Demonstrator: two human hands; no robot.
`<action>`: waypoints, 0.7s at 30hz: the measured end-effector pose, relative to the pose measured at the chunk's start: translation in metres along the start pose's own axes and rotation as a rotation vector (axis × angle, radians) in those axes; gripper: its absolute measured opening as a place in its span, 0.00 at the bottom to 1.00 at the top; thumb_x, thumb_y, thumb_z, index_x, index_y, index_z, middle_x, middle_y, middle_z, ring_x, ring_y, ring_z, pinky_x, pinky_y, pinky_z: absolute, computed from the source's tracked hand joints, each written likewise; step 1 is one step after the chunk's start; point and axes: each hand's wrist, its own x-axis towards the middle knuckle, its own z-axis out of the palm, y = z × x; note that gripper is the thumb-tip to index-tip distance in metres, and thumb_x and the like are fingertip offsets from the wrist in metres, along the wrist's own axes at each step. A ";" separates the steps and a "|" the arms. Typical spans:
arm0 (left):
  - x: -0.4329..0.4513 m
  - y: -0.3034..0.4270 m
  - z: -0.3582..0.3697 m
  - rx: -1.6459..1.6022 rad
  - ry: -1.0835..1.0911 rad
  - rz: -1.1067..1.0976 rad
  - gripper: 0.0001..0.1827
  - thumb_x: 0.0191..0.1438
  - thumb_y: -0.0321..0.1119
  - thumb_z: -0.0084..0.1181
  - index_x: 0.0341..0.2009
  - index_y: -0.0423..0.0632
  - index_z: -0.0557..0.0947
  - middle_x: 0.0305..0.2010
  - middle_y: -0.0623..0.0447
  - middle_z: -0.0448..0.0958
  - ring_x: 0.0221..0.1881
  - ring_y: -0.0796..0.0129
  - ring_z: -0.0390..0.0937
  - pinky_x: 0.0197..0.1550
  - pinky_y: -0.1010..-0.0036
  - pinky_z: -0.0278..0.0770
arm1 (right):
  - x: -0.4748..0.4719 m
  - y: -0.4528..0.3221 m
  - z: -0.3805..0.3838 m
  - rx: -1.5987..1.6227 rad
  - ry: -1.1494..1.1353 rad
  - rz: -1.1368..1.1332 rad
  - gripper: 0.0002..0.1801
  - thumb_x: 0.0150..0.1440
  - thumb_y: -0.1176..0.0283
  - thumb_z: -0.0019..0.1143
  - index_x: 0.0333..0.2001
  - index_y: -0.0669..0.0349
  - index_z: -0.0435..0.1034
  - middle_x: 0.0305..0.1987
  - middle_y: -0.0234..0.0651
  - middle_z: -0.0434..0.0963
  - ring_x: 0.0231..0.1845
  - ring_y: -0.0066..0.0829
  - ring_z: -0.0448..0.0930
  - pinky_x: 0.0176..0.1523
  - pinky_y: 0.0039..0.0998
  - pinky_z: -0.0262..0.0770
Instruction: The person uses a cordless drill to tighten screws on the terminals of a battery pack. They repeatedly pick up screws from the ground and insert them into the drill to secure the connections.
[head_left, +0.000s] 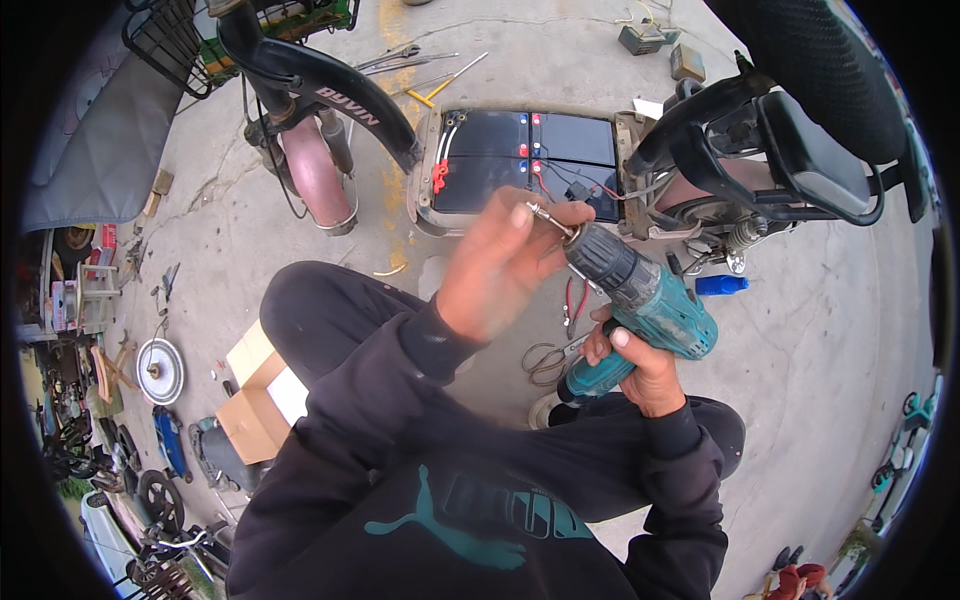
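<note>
My right hand (649, 369) grips the handle of a teal cordless drill (664, 311), its chuck angled up and left. A slim driver bit (553, 220) sticks out of the chuck. At the bit's tip, my left hand (495, 262) pinches a small shiny metal piece, seemingly a screw (534, 208), between thumb and finger; the hand is partly blurred. Beyond my hands, several black batteries (574, 139) sit in the open floor compartment of an electric scooter (421, 214). White leads with red terminal covers (439, 178) lie at its left, and a black wire connector (577, 192) rests on the near-right battery.
Red-handled pliers (576, 306) and scissors (547, 364) lie on the concrete below the drill. A blue bottle (721, 285) is at the right. An open cardboard box (255, 420) stands by my left knee. Wrenches (397, 56) and a yellow-handled tool (450, 79) lie beyond the scooter.
</note>
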 end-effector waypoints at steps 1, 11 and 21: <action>-0.001 0.000 0.001 0.024 0.003 0.002 0.11 0.71 0.43 0.48 0.51 0.52 0.72 0.63 0.40 0.74 0.65 0.56 0.71 0.66 0.59 0.68 | -0.001 0.000 -0.001 0.122 -0.026 0.055 0.23 0.56 0.63 0.65 0.51 0.65 0.71 0.27 0.34 0.72 0.32 0.33 0.76 0.47 0.39 0.76; 0.018 -0.003 0.004 -0.052 -0.054 -0.064 0.22 0.70 0.49 0.47 0.58 0.46 0.77 0.62 0.44 0.76 0.63 0.56 0.73 0.65 0.60 0.70 | -0.005 -0.013 -0.015 0.378 -0.209 0.029 0.24 0.58 0.55 0.63 0.50 0.61 0.72 0.25 0.31 0.70 0.29 0.31 0.74 0.46 0.42 0.76; 0.099 -0.077 -0.079 1.959 -0.126 0.246 0.12 0.57 0.27 0.54 0.45 0.47 0.83 0.42 0.46 0.76 0.40 0.48 0.80 0.48 0.59 0.78 | -0.014 -0.025 -0.029 0.338 -0.148 -0.156 0.23 0.60 0.55 0.60 0.51 0.59 0.71 0.26 0.29 0.69 0.29 0.29 0.74 0.46 0.40 0.74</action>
